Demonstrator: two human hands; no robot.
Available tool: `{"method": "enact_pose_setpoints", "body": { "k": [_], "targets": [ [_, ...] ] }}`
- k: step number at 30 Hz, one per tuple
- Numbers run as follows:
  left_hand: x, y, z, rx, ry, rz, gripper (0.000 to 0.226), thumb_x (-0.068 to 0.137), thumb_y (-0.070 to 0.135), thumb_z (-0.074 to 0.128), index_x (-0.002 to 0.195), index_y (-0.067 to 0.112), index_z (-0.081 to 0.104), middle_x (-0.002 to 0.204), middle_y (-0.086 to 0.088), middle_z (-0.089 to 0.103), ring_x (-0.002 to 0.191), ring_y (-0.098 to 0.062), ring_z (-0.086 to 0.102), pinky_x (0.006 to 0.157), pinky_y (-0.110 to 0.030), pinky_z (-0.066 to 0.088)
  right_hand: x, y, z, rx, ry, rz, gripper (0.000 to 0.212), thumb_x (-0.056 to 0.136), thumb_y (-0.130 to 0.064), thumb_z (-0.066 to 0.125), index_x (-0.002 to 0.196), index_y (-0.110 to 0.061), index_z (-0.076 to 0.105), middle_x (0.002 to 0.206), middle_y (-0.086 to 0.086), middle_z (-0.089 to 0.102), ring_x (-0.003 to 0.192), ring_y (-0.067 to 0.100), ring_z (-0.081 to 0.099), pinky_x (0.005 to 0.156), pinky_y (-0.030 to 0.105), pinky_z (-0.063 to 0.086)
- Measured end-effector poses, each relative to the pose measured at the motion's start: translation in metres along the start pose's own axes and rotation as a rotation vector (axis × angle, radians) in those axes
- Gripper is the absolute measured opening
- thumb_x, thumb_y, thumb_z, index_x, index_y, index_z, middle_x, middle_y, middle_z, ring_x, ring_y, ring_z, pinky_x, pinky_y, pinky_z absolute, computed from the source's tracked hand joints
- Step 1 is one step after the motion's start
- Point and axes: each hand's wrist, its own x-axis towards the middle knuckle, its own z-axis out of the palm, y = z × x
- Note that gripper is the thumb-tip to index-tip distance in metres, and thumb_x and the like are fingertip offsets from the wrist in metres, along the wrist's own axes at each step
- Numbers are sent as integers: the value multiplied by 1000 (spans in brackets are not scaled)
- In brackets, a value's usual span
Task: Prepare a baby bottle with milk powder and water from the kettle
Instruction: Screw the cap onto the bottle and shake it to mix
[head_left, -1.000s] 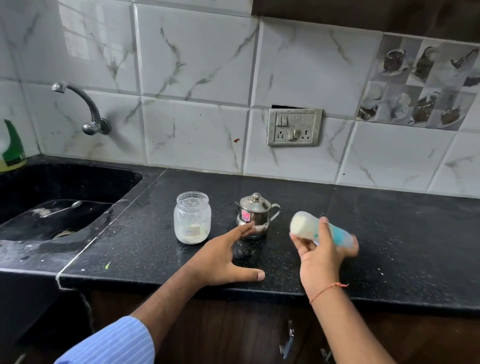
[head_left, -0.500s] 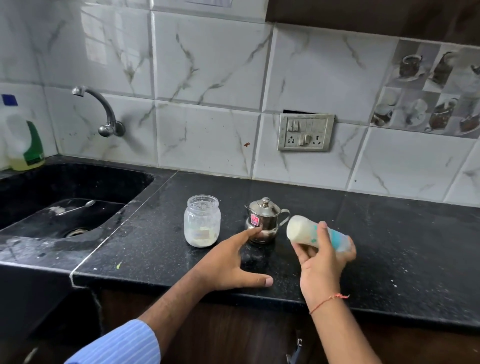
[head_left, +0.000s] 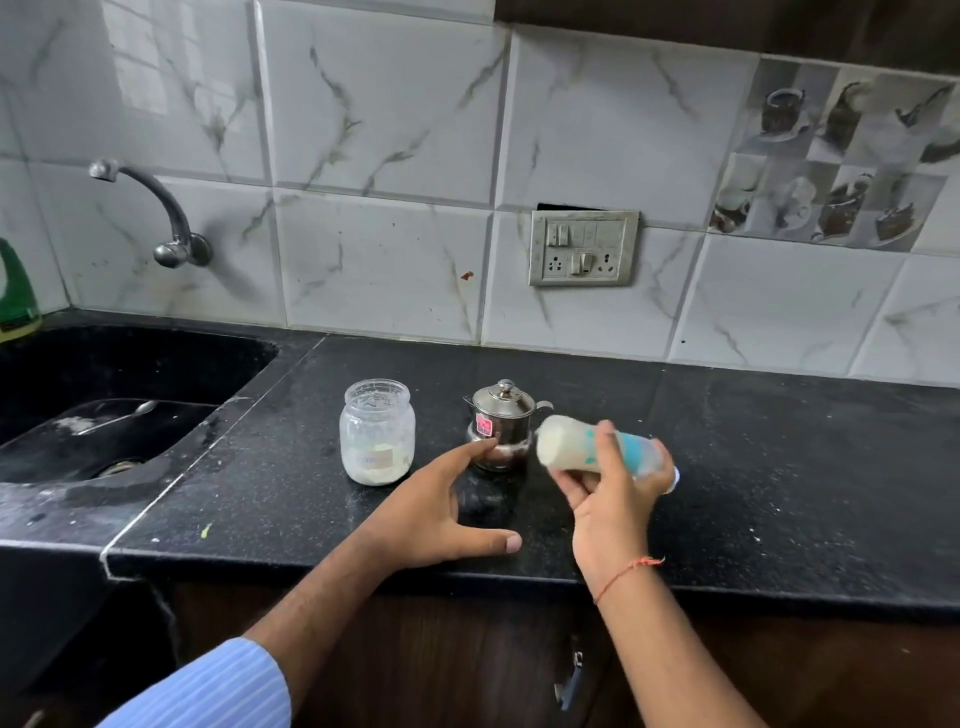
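The right hand (head_left: 615, 499) grasps the baby bottle (head_left: 592, 447), tipped sideways above the desk (head_left: 779, 467), just right of the steel kettle (head_left: 501, 423). The left hand (head_left: 436, 504) lies released, fingers straight, before the kettle. The powder jar (head_left: 377, 431) stands left of the kettle.

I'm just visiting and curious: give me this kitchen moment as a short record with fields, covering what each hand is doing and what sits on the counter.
right hand: grips the baby bottle, tipped on its side above the counter, milky inside
left hand: open, fingers spread, resting on the black counter, fingertips near the kettle
kettle: small steel, lid on, upright
powder jar: glass, no lid, some white powder at the bottom
sink: left of the counter, a spoon inside
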Motion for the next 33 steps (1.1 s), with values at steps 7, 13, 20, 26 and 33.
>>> {"method": "enact_pose_setpoints", "body": {
  "k": [7,13,20,26,33],
  "targets": [
    [0,-1,0,-2,-7,24,111,73,45,101,165,29,40,140,-13,63,128,-29,48,101,-49,50,4,4,-2,98,88,-71,65,93,-17,80,141,-36,40,137,5,58,122,31,68,79,61,64],
    [4,-6,1,-99,2,29,105,76,24,100,163,17,42,121,-18,69,126,-5,36,102,-35,39,-3,5,3,-8,1,-65,65,92,-14,81,141,-35,43,134,5,61,119,29,70,70,50,64],
    [3,-7,2,-65,-14,41,99,76,27,101,158,23,46,84,21,71,121,-12,50,98,-36,47,-3,5,4,-82,-39,-46,65,90,-15,82,142,-34,47,128,6,66,115,33,72,71,51,65],
    [3,-7,2,-46,-22,56,102,76,35,100,161,26,44,112,28,58,125,-12,43,96,-43,50,-7,10,5,-217,-172,14,65,88,-10,83,137,-39,53,127,8,65,109,28,72,68,48,64],
    [7,-17,4,-47,-17,90,92,77,26,100,154,26,49,94,18,77,85,12,69,77,-14,54,-7,7,4,-226,-174,24,61,88,-14,84,135,-39,53,126,7,65,108,28,73,69,51,64]
  ]
}}
